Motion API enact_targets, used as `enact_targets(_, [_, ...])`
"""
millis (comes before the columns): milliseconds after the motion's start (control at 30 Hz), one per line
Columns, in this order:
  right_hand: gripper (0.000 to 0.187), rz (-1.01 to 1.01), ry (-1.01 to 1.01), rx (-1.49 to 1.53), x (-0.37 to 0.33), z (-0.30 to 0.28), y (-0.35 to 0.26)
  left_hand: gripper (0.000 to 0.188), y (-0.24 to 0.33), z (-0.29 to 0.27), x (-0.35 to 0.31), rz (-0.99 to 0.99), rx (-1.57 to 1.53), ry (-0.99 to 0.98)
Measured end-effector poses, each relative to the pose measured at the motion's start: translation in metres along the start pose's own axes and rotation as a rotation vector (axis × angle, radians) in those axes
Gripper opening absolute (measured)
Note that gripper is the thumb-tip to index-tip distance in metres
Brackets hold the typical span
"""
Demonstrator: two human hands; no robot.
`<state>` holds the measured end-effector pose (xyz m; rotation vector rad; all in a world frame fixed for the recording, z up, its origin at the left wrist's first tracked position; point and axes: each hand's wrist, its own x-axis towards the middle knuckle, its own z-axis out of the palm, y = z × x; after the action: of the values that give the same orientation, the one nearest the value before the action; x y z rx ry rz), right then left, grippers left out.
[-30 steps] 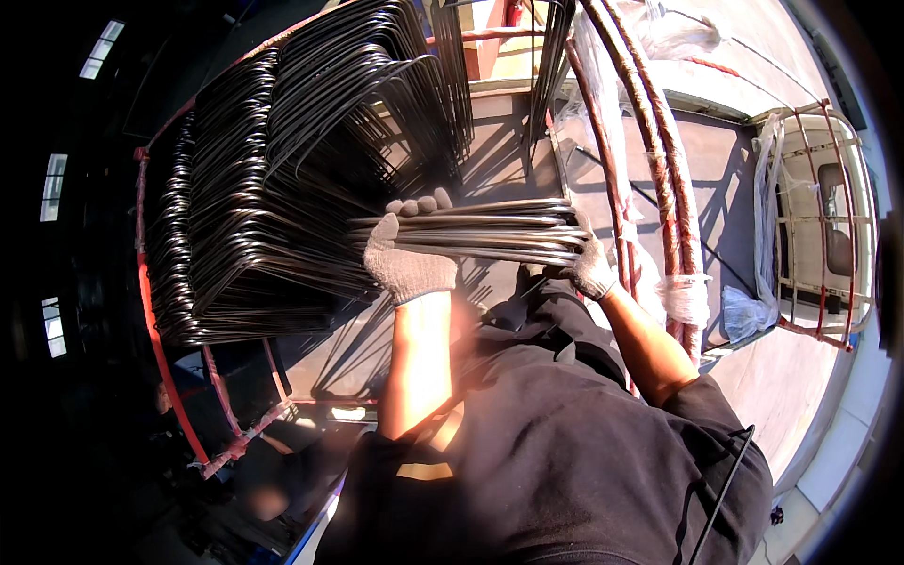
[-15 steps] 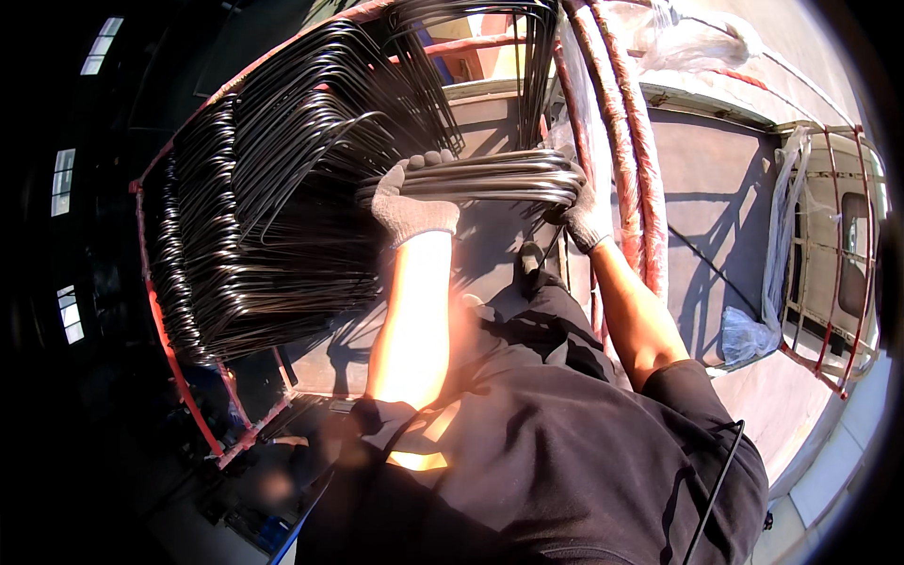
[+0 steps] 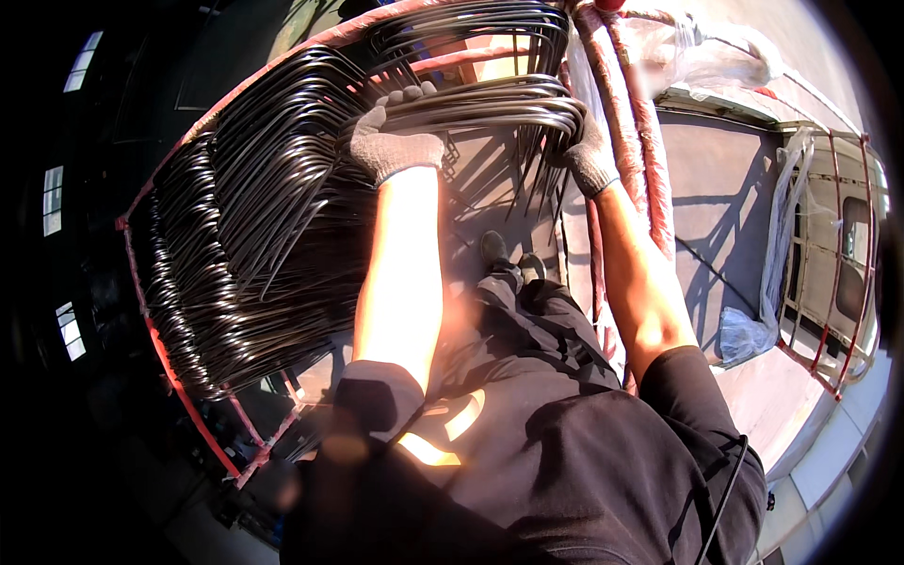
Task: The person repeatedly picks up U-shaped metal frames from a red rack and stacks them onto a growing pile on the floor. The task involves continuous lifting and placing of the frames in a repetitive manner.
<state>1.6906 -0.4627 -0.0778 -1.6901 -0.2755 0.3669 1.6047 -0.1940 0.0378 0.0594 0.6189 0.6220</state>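
Between my gloved hands is a bundle of bent black metal rods (image 3: 485, 105), held up lengthwise from left to right. My left hand (image 3: 395, 143) is wrapped round its left end, with fingers curled over the top. At the other end, my right hand (image 3: 591, 158) grips the bend of the bundle, its fingers partly hidden behind the rods. Rod ends hang down beside that hand. Just left of my left hand, a dense row of similar bent rods (image 3: 282, 132) hangs on the rack. More bent rods (image 3: 443, 33) hang beyond the bundle.
Upright rails wrapped in pinkish film (image 3: 629, 132) stand close to my right hand. A red frame (image 3: 174, 363) borders the rod stack at left. Clear plastic (image 3: 749, 337) hangs by the barred frame (image 3: 833, 273) at right. My shoes (image 3: 494, 247) are on the floor below.
Both hands have moved away from me with the bundle, which now sits higher in the picture, near the far hanging rods. More of my feet shows.
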Motion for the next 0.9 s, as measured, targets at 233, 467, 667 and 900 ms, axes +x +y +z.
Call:
enact_targets(233, [0.096,-0.033,-0.041,-0.061,0.043,0.005,-0.016,0.032,-0.006,0.004,0.054,-0.106,-0.034,-0.264])
enact_targets(467, [0.081,0.242,0.114,-0.464,0.042,0.001,0.036,0.036,-0.038,-0.029,0.107,-0.186,0.170,-0.022])
enact_targets(667, [0.082,0.100,-0.071,-1.214,0.097,-0.008,0.092,0.036,-0.063,-0.013,0.133,-0.096,0.442,-0.019])
enact_targets(900, [0.053,0.295,0.241,-0.535,0.118,0.037,0.007,0.043,-0.035,0.012,0.113,-0.143,0.290,0.030])
